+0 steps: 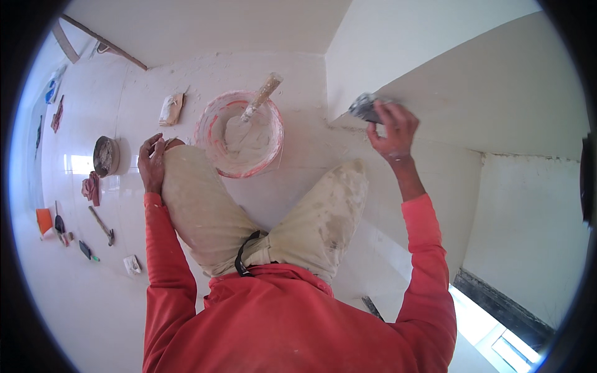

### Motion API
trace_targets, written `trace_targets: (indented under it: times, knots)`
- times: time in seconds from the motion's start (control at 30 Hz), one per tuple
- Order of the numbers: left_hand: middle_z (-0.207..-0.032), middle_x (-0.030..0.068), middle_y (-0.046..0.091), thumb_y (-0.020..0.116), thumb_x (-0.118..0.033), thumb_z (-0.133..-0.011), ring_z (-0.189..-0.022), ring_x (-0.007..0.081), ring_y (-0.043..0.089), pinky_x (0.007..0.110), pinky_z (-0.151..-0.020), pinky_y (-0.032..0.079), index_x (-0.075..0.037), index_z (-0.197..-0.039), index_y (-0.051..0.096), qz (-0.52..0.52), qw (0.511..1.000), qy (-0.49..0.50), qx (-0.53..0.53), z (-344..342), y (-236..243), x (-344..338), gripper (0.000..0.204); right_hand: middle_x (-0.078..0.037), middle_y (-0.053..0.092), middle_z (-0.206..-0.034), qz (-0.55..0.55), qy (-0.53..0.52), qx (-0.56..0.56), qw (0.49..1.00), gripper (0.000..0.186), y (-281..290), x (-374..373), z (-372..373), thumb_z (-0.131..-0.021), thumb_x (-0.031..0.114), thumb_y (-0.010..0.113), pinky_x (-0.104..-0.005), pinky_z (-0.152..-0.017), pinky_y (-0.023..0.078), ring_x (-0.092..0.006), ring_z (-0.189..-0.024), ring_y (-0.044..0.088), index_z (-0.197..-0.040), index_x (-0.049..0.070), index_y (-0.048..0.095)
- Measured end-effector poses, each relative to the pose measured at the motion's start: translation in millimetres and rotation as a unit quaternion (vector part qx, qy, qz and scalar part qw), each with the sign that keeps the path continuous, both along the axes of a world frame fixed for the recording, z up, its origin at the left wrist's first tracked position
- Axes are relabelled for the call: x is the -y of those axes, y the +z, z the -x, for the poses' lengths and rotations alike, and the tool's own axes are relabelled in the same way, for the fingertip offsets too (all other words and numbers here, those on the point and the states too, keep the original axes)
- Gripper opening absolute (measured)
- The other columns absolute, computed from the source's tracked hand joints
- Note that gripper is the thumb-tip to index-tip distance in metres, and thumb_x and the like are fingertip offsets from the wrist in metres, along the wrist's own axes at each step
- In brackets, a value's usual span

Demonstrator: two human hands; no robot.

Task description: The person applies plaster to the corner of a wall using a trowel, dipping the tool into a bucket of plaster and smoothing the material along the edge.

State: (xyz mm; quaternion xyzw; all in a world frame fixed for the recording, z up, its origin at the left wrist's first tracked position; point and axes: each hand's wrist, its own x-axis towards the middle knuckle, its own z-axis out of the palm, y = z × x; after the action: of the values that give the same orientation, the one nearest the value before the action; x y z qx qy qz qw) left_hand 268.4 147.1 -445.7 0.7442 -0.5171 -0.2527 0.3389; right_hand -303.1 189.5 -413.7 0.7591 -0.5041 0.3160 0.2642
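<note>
My right hand (394, 132) grips a dark, putty-smeared scraper blade (367, 108) and holds it at the lower edge of the pale wall (429, 74). The blade is slightly blurred. Beside my left knee, my left hand (151, 163) rests with its fingers loosely bent and nothing visible in them. In front of my knees stands a round bucket (207, 132) with a red-streaked, putty-coated rim. White putty (249, 138) fills its bottom. A trowel (264, 98) with a crusted handle leans in it, its lower end in the putty.
A beige packet (171, 110) lies left of the bucket. Farther left are a round metal pan (106, 155), a reddish rag (91, 188), a hammer (102, 225) and an orange container (43, 221). Walls rise ahead and at my right.
</note>
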Motion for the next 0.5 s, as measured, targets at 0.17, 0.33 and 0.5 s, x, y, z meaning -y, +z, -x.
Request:
trace_targets:
  times: [0.17, 0.33, 0.5]
  knots:
    - [-0.110, 0.0118, 0.069, 0.062, -0.034, -0.095, -0.100, 0.0210, 0.062, 0.034, -0.091, 0.048, -0.005, -0.117, 0.070, 0.002, 1.000, -0.005, -0.006, -3.7, -1.4, -5.6, 0.038, 0.000, 0.056, -0.120, -0.167, -0.013, -0.098, 0.981, 0.059, -124.8, -15.2, 21.2, -0.073, 0.014, 0.071, -0.0394, -0.094, 0.042, -0.0215, -0.110, 0.054, -0.131, 0.018, 0.062]
    - [-0.110, 0.0112, 0.068, 0.063, -0.030, -0.095, -0.099, 0.0198, 0.062, 0.033, -0.088, 0.049, -0.006, -0.117, 0.071, 0.002, 1.000, 0.007, 0.005, -13.4, 1.6, -15.2, 0.033, 0.000, 0.056, -0.122, -0.215, -0.016, -0.075, 0.974, 0.060, -119.6, -28.8, 9.8, -0.072, 0.013, 0.072, -0.0399, -0.094, 0.042, -0.0211, -0.110, 0.055, -0.131, 0.018, 0.061]
    - [-0.116, 0.0098, 0.065, 0.066, -0.023, -0.094, -0.103, 0.0204, 0.063, 0.034, -0.087, 0.051, -0.007, -0.115, 0.070, 0.070, 0.992, -0.034, 0.100, 13.6, 18.4, -15.4, 0.027, -0.003, 0.057, -0.121, -0.005, -0.045, 0.054, 0.998, 0.057, -25.0, -10.8, -14.3, -0.073, 0.012, 0.074, -0.0407, -0.094, 0.041, -0.0223, -0.110, 0.055, -0.128, 0.018, 0.063]
